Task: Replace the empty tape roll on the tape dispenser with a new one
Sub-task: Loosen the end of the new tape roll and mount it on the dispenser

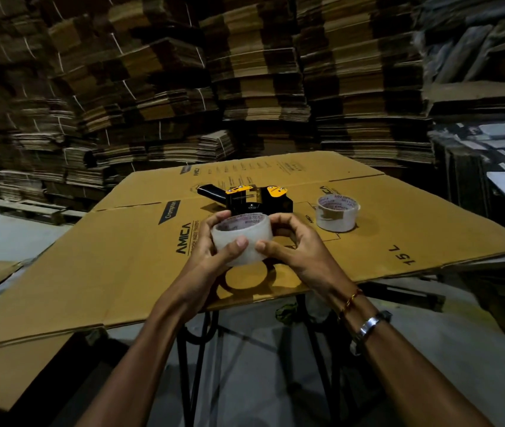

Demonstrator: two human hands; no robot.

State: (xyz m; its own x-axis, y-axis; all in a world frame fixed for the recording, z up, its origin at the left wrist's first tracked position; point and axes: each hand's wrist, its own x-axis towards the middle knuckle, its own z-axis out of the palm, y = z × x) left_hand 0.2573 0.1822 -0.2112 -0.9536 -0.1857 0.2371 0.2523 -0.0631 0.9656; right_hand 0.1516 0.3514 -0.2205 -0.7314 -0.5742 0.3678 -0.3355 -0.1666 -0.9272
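Note:
A full roll of clear tape [242, 235] is held above the flattened cardboard sheet [128, 266], gripped from both sides. My left hand [211, 251] wraps its left side with the thumb on the front face. My right hand [294, 248] holds its right side, thumb meeting the left thumb. Just behind the roll lies the black and yellow tape dispenser [245, 197], on its side with the handle pointing left. A second roll [337, 212] with a thin layer of tape on its cardboard core stands to the dispenser's right.
The cardboard sheet rests on a stand with black metal legs [189, 365]. Tall stacks of flattened cartons [245, 72] fill the background. Dark printed boxes [491, 143] stand at the right. The concrete floor [5, 232] shows at the left.

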